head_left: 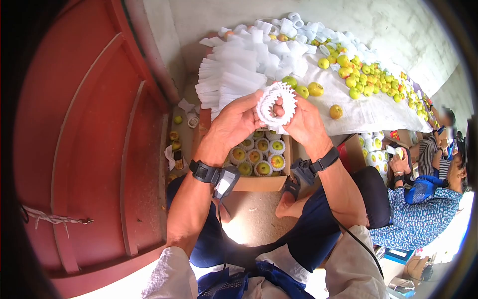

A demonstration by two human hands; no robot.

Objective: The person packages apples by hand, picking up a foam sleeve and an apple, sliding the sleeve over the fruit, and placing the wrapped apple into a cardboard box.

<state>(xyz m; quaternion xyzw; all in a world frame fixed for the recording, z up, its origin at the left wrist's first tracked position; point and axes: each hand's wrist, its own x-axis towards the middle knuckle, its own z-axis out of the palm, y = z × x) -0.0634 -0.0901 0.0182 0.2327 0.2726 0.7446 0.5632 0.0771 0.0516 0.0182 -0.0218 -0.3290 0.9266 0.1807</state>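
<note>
here, foam netting (pixel 277 90) bridges left hand (pixel 238 117) and right hand (pixel 307 122).

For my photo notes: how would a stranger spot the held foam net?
Find the white-draped table. Before its left end, the left hand and right hand hold the white foam net. Unlike the flattened foam beyond it, this one is an open ring, fingers visible inside.

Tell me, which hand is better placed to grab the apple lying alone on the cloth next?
Probably the right hand: the apple is closer to it. The left hand is farther away. Both hold the net.
</note>
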